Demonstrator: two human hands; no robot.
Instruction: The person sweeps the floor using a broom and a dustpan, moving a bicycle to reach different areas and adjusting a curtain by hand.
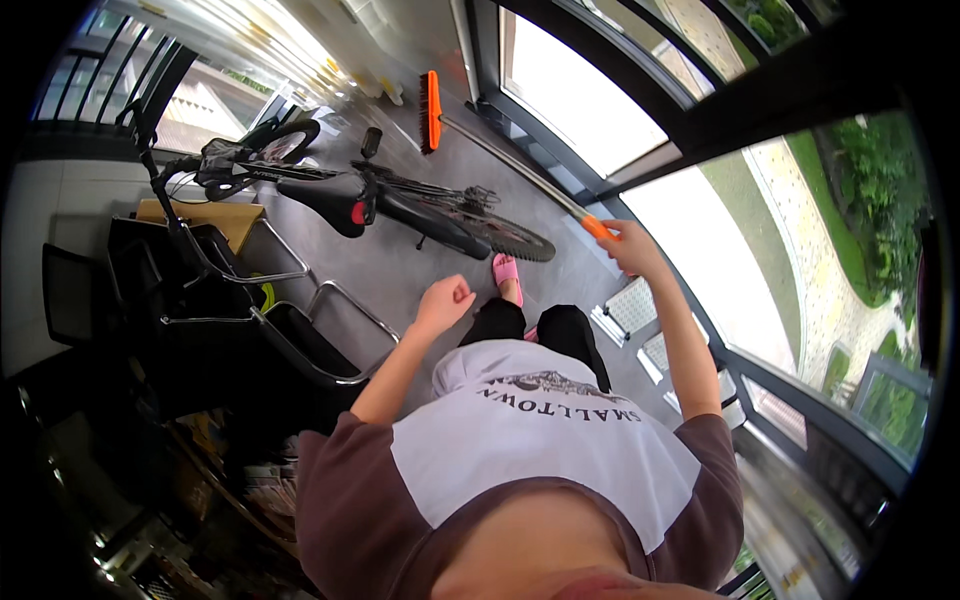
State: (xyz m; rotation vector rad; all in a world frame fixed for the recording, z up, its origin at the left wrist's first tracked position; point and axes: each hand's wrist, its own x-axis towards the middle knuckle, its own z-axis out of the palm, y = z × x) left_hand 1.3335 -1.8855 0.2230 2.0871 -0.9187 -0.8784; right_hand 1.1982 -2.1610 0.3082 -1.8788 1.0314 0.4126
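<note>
My right hand (630, 250) is wrapped round the orange grip of a long-handled floor brush (520, 168). Its metal pole runs away to the upper left, ending in an orange head with dark bristles near the curtain and the window frame. In front of my body, my left hand (446, 302) is loosely curled, and I see nothing in it. A black bicycle (400, 205) stands ahead of that hand, its rear wheel close to my foot in a pink slipper (507, 272).
Black chairs (300, 335) with metal tube frames stand on the left, beside a cardboard box (215, 215). Tall windows (690, 240) line the right side. White slotted objects (628, 308) sit low by the window. A pale curtain (290, 45) hangs at the far end.
</note>
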